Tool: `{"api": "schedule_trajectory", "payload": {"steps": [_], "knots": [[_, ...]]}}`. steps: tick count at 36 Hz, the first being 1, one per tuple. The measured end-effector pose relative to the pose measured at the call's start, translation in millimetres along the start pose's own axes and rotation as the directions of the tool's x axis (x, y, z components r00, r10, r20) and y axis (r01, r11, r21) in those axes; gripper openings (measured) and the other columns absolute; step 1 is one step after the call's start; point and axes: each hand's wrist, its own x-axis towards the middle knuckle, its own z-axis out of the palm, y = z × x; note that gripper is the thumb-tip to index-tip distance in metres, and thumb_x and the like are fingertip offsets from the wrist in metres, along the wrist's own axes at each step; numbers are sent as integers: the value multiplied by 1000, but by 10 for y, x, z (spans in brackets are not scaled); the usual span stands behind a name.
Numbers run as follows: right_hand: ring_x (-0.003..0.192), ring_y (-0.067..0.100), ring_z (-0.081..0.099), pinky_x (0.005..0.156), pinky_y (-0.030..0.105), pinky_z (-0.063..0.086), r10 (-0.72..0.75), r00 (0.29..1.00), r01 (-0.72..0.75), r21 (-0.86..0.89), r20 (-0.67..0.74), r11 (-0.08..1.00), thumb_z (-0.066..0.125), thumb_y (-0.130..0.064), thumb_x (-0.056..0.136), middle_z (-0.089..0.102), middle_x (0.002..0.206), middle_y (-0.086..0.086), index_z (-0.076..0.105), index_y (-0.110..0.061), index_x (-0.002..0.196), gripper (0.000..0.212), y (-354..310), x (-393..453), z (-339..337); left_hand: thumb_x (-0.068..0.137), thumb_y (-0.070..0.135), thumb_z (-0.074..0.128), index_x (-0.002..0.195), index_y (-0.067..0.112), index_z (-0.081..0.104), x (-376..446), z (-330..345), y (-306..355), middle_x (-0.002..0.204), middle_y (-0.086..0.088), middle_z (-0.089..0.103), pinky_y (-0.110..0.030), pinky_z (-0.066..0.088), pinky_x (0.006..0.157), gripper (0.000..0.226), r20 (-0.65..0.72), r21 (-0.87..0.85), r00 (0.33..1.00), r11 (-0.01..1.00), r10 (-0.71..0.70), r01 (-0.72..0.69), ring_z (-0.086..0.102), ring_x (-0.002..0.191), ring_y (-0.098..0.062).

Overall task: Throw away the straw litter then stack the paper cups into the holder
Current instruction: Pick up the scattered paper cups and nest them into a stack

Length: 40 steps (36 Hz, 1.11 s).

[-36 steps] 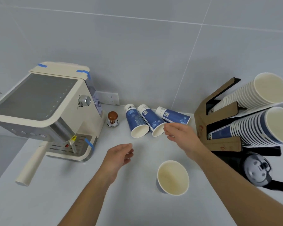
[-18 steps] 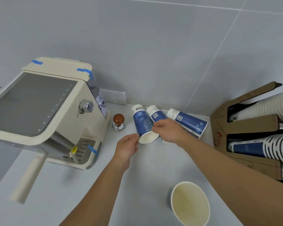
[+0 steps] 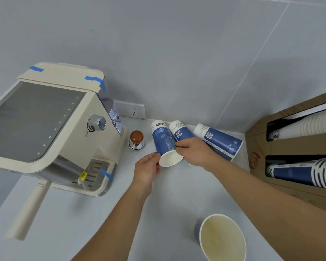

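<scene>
Blue paper cup with a white rim is lying on the grey tabletop, and both hands are closing on it. The left hand is touching its rim, the right hand is pinching its side with the fingers, near the brown cardboard cup holder.

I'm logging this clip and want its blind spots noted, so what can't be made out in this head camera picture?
- Middle blue paper cup: the right hand covers its mouth end, so the grip on it cannot be judged.
- Brown cardboard cup holder: the right edge cuts off the stacked cups' mouths.
- Upright white-lined paper cup: the bottom edge cuts off its near rim.
- Small print on the leftmost blue paper cup, touched by the left hand: too small to read.
</scene>
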Motion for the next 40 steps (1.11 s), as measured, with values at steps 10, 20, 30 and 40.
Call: {"api": "schedule_trajectory", "payload": {"steps": [10,20,30,40], "knots": [[100,24,68,79,35,58,-26,1000,26,81,1,996,62,-25,91,73,111,1,71,-25,120,30,-51,-210,-78,95,21,61,115,15,69,-227,-61,54,111,-7,73,-30,58,78,22,-9,-62,997,995,79,-79,70,103,-25],[102,21,69,90,39,57,-60,997,67,214,-41,975,65,-26,90,74,113,2,72,-23,119,30,-140,-458,-131,93,24,63,110,23,70,-496,-148,164,102,4,72,-30,59,73,18,-13,-30,984,984,177,-177,71,97,-23],[94,26,73,94,48,55,-118,990,140,364,-81,921,65,-17,89,77,101,7,77,-18,106,21,-244,-776,-206,91,31,65,98,29,77,-843,-251,299,97,6,76,-21,58,65,14,68,17,962,964,263,-265,72,91,-18],[98,28,72,93,40,57,-149,984,177,440,-96,880,63,-14,91,78,101,10,80,-25,87,21,-303,-1087,-354,93,28,63,99,24,78,-1163,-220,371,99,-1,78,-34,54,91,17,150,27,933,941,329,-336,69,103,-21]]}}
